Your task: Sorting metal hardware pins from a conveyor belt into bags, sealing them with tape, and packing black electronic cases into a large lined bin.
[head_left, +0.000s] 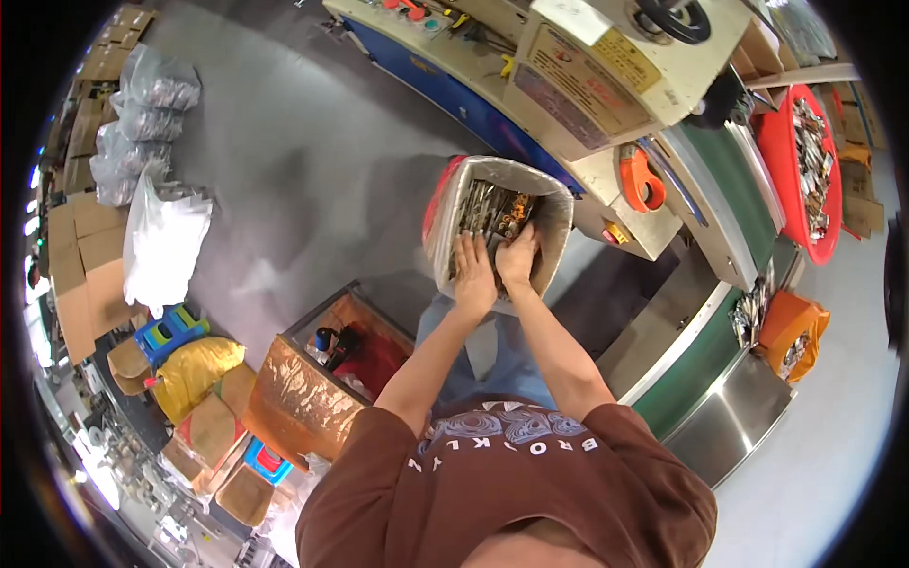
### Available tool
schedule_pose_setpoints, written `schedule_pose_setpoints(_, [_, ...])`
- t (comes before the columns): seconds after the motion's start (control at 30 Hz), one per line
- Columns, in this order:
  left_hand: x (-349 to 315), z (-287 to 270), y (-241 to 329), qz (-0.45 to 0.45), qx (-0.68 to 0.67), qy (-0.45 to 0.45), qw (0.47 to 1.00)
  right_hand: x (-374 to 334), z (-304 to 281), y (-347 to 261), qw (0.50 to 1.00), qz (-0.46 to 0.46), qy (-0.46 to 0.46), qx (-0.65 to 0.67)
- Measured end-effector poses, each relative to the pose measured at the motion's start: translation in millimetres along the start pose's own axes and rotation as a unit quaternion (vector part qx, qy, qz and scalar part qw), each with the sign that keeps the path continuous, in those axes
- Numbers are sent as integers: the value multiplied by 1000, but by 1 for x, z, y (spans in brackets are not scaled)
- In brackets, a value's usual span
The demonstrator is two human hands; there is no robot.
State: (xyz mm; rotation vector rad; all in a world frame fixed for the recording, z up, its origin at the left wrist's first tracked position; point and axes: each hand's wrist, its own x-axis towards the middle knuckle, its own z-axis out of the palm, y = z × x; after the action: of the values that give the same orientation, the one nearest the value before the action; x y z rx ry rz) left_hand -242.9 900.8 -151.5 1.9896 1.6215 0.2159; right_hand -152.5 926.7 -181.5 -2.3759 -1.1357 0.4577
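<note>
A light-coloured bin (561,210) with a pale liner stands in front of my legs. Inside it lie many thin, dark, metallic-looking strips (485,204), with small orange bits among them at the right. My left hand (473,273) rests on the strips near the bin's left side, its fingers stretched out flat. Close beside it, my right hand (517,259) reaches into the right part of the bin. Its thumb points toward my left hand, and its other fingers are partly hidden, so any hold on the strips cannot be made out.
A machine (582,80) with a blue-fronted bench stands ahead, an orange tape dispenser (642,180) on its ledge. Right of me runs a green conveyor belt (686,388), beyond it a red tub (793,189) of small pieces. An open brown box (308,379) stands at left.
</note>
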Motion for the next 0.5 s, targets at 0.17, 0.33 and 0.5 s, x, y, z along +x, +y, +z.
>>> schedule_pose_setpoints(0.17, [-43,-114,-25,90,-243,-52,964,-27,32,-33,939,334,-79,29])
schedule_pose_setpoints(0.33, [-45,-152,-149,-5,-258,-31,966,-18,104,43,933,-36,33,356])
schedule_pose_setpoints(0.5, [-49,-234,-330,-189,-257,-64,946,21,42,64,885,208,-246,336])
